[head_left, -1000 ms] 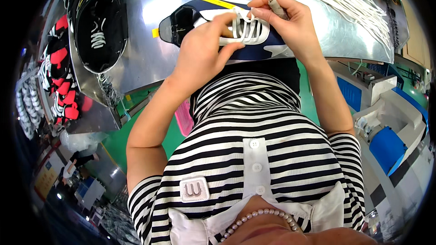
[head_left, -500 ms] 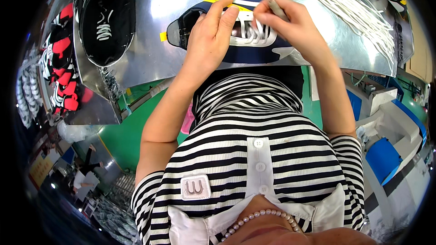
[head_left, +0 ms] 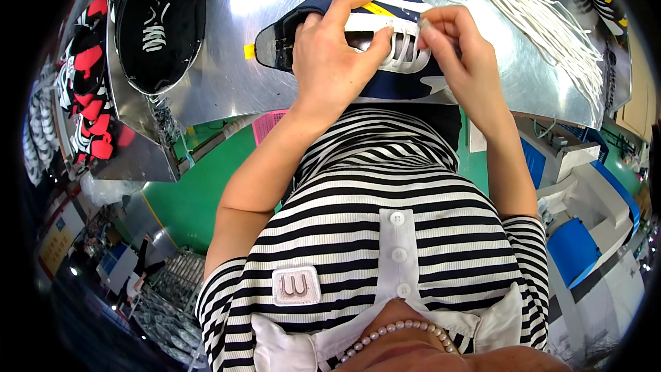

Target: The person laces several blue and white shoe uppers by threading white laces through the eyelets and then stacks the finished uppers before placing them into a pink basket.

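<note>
A navy shoe [head_left: 385, 88] with a white eyelet panel and yellow strip lies sideways on the metal table, its dark collar at the left. White shoelace [head_left: 404, 53] crosses the toe-side eyelets. My left hand [head_left: 332, 65] grips the shoe's middle, its index finger and thumb spread over the eyelet panel and the other fingers curled toward the opening. My right hand [head_left: 465, 49] is closed in a pinch at the toe end of the eyelets, on a shoelace. The fingertips partly hide the pinched piece.
A bundle of white laces [head_left: 530, 27] lies on the metal table [head_left: 231, 76] at the right. A black shoe-shaped tray [head_left: 162, 34] with lace bits stands at the left. Red, black and white shoe pieces [head_left: 89, 96] are beyond it. A blue bin [head_left: 577, 251] is at the lower right.
My right hand has moved right, toward the toe, and its fingers now pinch at the eyelets. My left thumb has spread away from the index finger and shifted right across the eyelet panel.
</note>
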`<state>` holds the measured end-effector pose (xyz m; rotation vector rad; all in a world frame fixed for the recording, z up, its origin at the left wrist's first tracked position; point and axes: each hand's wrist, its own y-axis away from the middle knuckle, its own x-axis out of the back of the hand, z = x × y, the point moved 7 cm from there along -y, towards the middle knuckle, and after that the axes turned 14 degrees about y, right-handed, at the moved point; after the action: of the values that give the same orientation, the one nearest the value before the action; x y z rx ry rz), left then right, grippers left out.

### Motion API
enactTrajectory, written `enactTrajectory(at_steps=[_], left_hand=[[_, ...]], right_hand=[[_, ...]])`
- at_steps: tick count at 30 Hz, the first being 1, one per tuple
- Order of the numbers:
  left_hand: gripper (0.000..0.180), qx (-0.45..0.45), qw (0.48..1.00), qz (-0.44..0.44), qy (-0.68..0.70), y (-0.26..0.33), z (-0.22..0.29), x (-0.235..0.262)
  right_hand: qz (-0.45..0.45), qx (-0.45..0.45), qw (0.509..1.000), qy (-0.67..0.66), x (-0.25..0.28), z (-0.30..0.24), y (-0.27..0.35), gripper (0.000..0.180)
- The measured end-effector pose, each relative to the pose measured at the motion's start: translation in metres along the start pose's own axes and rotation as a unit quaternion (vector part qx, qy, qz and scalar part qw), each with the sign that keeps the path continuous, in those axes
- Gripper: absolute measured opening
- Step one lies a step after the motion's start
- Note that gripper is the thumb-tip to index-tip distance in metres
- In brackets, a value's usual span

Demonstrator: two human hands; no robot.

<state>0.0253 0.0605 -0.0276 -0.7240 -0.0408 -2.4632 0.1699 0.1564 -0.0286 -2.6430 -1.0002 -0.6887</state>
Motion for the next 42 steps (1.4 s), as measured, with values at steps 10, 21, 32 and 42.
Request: enactTrajectory(at_steps=[10,21,32,42], left_hand=[[0.041,-0.031,0.999,0.015,0.024,0.001,-0.001,-0.001],[0.034,0.039,0.971,-0.005,0.235,0.008,-0.021,0.005],[0.029,-0.095,0.988,0.039,0.116,0.023,0.005,-0.004],[0.049,-0.021,0.985,-0.02,0.171,0.01,-0.002,-0.006]], right_hand=[[-0.008,0.114,0.973,0.2,-0.001,-0.019,0.0,0.011],[-0.001,0.115,0.944,0.309,-0.024,-0.023,0.003,0.011],[-0.002,0.128,0.915,0.384,-0.042,-0.028,0.0,0.017],[0.073,0.069,0.976,0.193,0.002,-0.004,0.003,0.017]])
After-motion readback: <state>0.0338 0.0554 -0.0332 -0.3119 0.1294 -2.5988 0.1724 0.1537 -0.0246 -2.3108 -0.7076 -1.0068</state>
